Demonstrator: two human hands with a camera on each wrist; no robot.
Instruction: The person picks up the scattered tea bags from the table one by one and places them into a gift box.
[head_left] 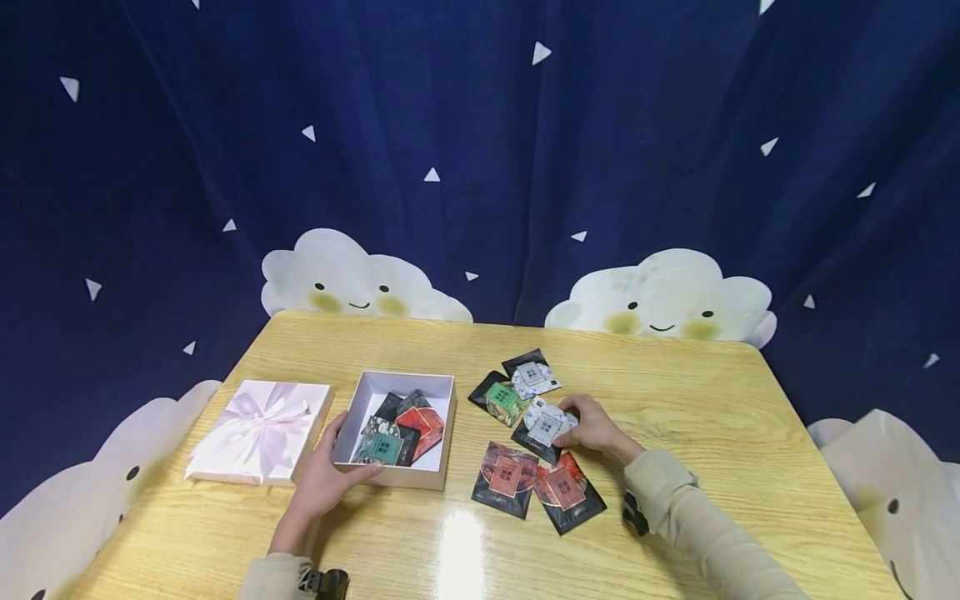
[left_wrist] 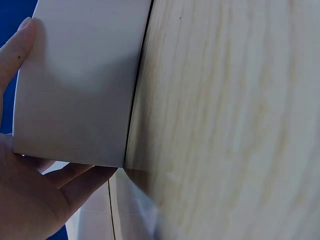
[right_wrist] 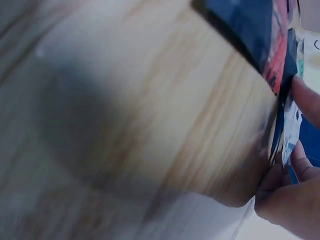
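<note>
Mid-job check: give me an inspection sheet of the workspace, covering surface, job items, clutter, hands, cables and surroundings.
Surface: glossy light wooden table, with glare near the front edge.
Job's things: open white cardboard box holding several sachets; white-labelled black foil sachet on the table; five more loose foil sachets around it.
Clutter: pink box lid with ribbon bow left of the box.
Hands: left hand grips the box's near left corner; right hand pinches the white-labelled sachet.
Cables: nothing seen.
Surroundings: dark blue curtain with white clouds behind the table.
</note>
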